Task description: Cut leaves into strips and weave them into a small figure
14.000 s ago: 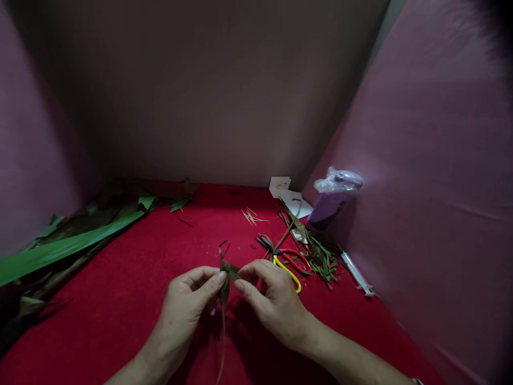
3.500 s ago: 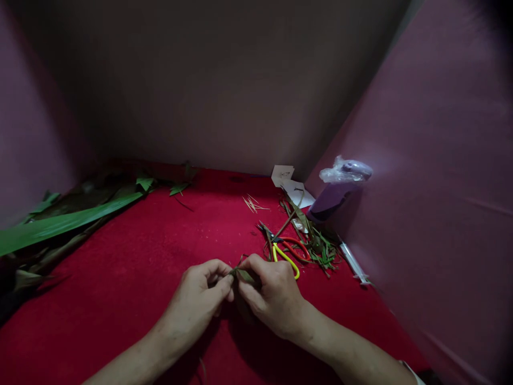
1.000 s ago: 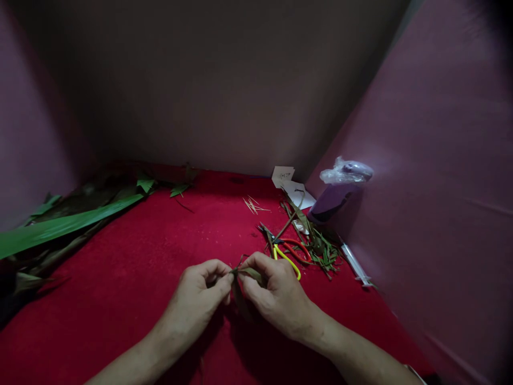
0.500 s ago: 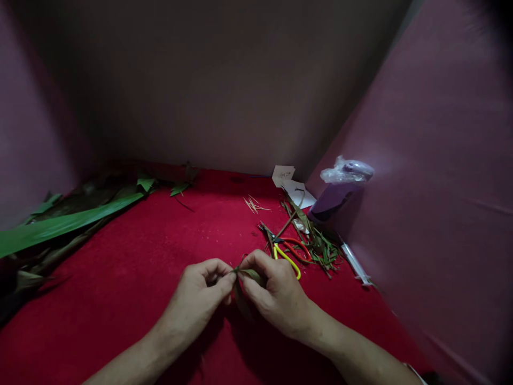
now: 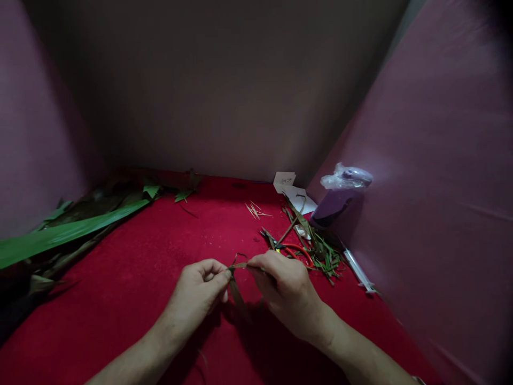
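Note:
Low over the red cloth, both hands work on a narrow brown-green leaf strip. My left hand pinches the strip's folded end between thumb and forefinger. My right hand is closed on the strip a little to the right, holding it stretched between the two hands. A loose tail of the strip hangs down between the hands to the cloth. Just beyond my right hand lie scissors with red and yellow handles, partly hidden by it.
Long green leaves are piled at the left. Leaf trimmings, a few toothpicks, white paper cards, a purple bottle wrapped in plastic and a syringe lie at the right. Maroon panels wall the space.
My right hand has slid right along the strip, drawing it out from the left hand's pinch. The view has shifted slightly; the yellow scissor handle is now hidden behind my right hand.

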Demonstrator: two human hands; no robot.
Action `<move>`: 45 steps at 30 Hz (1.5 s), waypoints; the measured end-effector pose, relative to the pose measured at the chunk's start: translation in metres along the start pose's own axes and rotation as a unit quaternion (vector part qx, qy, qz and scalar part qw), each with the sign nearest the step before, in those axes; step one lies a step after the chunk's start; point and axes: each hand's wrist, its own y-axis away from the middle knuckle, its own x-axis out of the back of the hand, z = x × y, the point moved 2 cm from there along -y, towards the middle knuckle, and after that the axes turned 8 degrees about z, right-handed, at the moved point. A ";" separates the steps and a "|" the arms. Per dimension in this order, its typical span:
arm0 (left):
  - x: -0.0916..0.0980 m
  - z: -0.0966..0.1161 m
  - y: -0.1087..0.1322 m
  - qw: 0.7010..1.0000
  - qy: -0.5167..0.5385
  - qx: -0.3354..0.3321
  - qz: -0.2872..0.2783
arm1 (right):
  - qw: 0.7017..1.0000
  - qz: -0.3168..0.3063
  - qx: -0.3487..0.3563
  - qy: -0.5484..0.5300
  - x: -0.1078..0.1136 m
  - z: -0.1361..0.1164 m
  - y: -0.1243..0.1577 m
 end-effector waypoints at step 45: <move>0.000 -0.002 -0.001 0.987 0.034 0.045 -0.153 | 0.997 -0.076 0.029 -0.001 0.019 0.018 -0.015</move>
